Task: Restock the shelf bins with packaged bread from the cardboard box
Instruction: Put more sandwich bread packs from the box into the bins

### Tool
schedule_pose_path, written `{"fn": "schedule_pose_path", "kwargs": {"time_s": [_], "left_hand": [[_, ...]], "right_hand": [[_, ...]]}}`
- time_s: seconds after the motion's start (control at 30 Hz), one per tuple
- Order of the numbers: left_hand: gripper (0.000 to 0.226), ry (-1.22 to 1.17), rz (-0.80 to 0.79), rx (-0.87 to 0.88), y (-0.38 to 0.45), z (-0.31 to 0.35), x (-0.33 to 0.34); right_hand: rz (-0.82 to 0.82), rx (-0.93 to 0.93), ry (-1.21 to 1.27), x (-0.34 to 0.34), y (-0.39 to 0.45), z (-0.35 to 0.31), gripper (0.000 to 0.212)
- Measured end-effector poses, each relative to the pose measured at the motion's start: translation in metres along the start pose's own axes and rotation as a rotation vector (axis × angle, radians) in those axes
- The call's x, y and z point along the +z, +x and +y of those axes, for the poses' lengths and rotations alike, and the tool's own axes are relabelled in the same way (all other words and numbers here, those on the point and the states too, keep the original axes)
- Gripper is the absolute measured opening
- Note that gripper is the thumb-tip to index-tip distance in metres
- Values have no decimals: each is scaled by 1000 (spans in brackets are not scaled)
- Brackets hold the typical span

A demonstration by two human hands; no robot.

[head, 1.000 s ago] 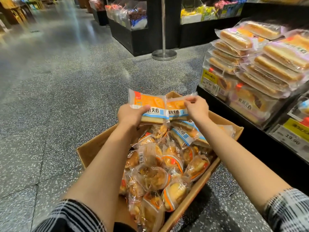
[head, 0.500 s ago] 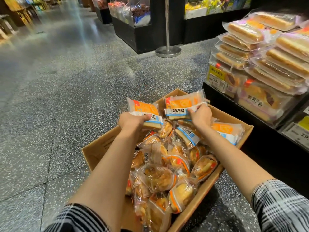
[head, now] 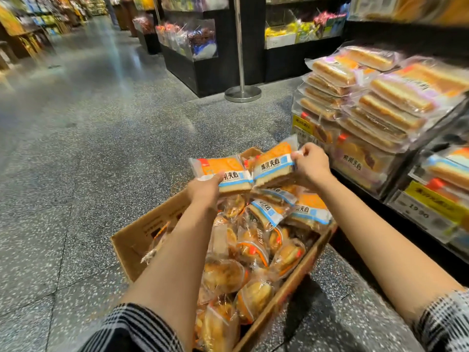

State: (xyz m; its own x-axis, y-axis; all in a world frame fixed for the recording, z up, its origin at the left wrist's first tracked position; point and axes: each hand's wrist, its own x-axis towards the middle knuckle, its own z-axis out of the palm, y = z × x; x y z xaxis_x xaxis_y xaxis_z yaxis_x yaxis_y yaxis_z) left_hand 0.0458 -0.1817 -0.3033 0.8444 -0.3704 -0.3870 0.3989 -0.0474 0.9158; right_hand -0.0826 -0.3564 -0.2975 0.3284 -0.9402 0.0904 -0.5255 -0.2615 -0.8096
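Note:
A cardboard box point(head: 132, 240) sits on the floor, filled with several wrapped buns and orange-and-blue bread packets. My left hand point(head: 204, 190) grips one orange bread packet point(head: 220, 167) above the box's far end. My right hand point(head: 311, 165) grips a second orange bread packet point(head: 272, 163), tilted, right beside the first so their edges touch. The shelf bins point(head: 360, 158) stand to the right, stacked high with long packaged bread point(head: 390, 110).
Yellow price tags point(head: 300, 125) hang on the bin fronts. A metal stanchion pole with round base point(head: 243, 94) stands behind the box. Dark display stands with snack bags point(head: 187, 41) lie further back. Speckled floor stretches to the left.
Both hands have lifted their packets higher above the box. The right hand's packet has tilted and come against the left one. The view has shifted a little toward the shelf.

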Motion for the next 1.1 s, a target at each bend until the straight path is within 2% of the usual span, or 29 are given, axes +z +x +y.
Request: {"fn": "schedule_pose_path", "kwargs": {"time_s": [0.2, 0.4, 0.53, 0.67, 0.73, 0.77, 0.8, 0.9, 1.0, 1.07, 1.1], "left_hand": [[25, -180, -119, 16, -39, 6, 61], [11, -198, -399, 31, -93, 5, 124], [6, -297, -580, 1, -130, -1, 163], [11, -446, -655, -58, -151, -1, 185], [12, -498, -633, -79, -154, 0, 190], [12, -508, -623, -85, -155, 1, 192], [13, -511, -616, -88, -156, 1, 194], [15, -512, -610, -92, -153, -1, 195], [14, -507, -615, -92, -150, -5, 196], [14, -495, -614, -82, -151, -7, 197], [13, -487, -621, -78, -152, -8, 198]], "right_hand": [[108, 20, 174, -99, -8, -4, 31], [233, -59, 179, -203, -39, -9, 14], [402, -81, 195, -258, -61, -5, 25], [504, 17, 420, -302, -68, 7, 28], [535, 105, 574, -315, -67, 14, 9], [549, 154, 625, -319, -67, 17, 13], [547, 204, 654, -322, -66, 22, 30], [527, 279, 571, -319, -69, 37, 63], [477, 284, 464, -301, -73, 48, 80], [459, 240, 282, -292, -72, 58, 77], [419, 195, 85, -291, -73, 59, 67]]}}
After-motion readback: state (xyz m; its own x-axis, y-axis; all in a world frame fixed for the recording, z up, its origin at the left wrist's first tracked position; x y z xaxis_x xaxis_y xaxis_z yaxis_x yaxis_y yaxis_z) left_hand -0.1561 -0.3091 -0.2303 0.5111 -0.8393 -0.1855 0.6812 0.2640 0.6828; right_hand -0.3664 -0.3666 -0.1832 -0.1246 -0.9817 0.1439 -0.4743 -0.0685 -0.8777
